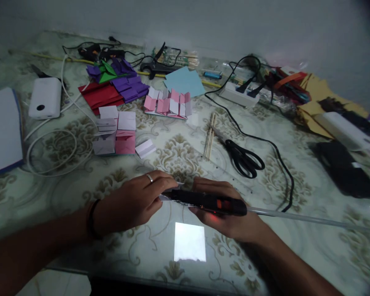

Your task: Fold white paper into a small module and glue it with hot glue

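Note:
My right hand [225, 209] is wrapped round a black hot glue gun [203, 200], with a long clear glue stick [296, 216] sticking out of its rear to the right. A red glow shows on the gun's underside. My left hand [137, 197], with a ring and a dark wristband, pinches a small piece of folded white paper [165, 197] at the gun's nozzle. Whether nozzle and paper touch is hidden by the fingers. Just beyond my left hand lie a loose folded paper piece [146, 149] and a block of pink and white folded papers [125, 137].
Black scissors [245, 158] and thin wooden sticks [210, 137] lie beyond my right hand. A black cord [277, 152] curves down from a white power strip [239, 95]. Left are a power bank [45, 98] and white cable [31, 158]; a dark phone-like slab [347, 168] lies right.

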Motion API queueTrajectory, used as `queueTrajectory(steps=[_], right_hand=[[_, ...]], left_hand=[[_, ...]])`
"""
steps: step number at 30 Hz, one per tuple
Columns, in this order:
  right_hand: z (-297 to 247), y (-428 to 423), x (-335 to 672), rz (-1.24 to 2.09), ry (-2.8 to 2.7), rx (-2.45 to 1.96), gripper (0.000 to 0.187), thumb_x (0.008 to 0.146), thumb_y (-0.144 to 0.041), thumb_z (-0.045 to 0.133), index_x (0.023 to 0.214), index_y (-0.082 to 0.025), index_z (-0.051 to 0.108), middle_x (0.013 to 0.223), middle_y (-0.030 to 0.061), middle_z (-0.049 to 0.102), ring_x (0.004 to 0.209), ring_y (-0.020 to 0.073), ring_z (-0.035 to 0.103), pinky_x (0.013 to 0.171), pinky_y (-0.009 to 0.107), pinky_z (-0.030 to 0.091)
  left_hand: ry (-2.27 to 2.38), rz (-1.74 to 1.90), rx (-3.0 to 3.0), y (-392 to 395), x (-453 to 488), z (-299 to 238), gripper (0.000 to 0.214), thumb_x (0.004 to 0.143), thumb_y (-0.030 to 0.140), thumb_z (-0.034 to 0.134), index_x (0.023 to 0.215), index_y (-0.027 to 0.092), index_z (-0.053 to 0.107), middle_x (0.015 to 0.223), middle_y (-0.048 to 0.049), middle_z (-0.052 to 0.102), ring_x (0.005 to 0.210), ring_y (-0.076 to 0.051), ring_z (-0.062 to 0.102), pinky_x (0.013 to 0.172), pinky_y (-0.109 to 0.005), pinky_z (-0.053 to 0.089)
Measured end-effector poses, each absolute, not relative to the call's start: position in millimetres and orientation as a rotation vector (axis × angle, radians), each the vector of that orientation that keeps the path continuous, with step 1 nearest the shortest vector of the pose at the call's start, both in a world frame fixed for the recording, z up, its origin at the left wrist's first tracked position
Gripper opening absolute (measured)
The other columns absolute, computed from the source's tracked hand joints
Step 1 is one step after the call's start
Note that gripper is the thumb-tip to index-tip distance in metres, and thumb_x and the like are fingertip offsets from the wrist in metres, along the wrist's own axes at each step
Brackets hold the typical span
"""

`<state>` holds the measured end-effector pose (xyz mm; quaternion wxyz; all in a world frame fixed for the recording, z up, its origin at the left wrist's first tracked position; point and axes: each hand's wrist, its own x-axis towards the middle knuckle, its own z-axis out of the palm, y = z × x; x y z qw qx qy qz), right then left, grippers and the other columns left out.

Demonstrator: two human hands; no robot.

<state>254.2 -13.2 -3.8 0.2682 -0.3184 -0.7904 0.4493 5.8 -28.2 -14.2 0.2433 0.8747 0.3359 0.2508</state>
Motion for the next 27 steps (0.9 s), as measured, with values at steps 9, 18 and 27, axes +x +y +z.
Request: queueTrajectory(steps=[9, 18, 27], right_hand=[[-3.2, -12.8, 254.9, 1.228, -2.11, -0.85, 0.028, 0.091, -0.016, 0.063, 0.068, -0.022, 0.047, 0.065, -0.0029, 0.045, 0.061, 0.0143, 0.045, 0.057, 0.029, 0.034], [-5.8, -11.6, 259.2, 1.228, -2.101, -0.829, 0.023, 0.088, -0.011, 0.063, 0.071, -0.02, 0.052, 0.067, -0.0027, 0.048, 0.062, 0.0127, 0.047, 0.057, 0.027, 0.035], [-3.4, -10.8, 262.9, 1.208, -2.106, -0.853, 0.025, 0.089, -0.013, 0.061, 0.069, -0.021, 0.048, 0.066, -0.0026, 0.047, 0.061, 0.0128, 0.045, 0.057, 0.027, 0.035]], left_hand=[[0.914, 0.698, 2.397, -29.5, 5.4, -13.8, 0.041, 0.092, -0.002, 0.048, 0.129, 0.015, 0.054, 0.127, -0.0107, 0.069, 0.125, -0.021, 0.064, 0.113, -0.032, 0.052], [0.905, 0.781, 2.452, -26.5, 6.3, -16.2, 0.04, 0.09, -0.002, 0.051, 0.127, 0.014, 0.055, 0.123, -0.0096, 0.069, 0.121, -0.017, 0.065, 0.109, -0.031, 0.055], [0.927, 0.792, 2.469, -27.0, 5.1, -11.4, 0.04, 0.088, -0.005, 0.052, 0.125, 0.011, 0.057, 0.122, -0.0111, 0.07, 0.12, -0.018, 0.066, 0.108, -0.031, 0.055]])
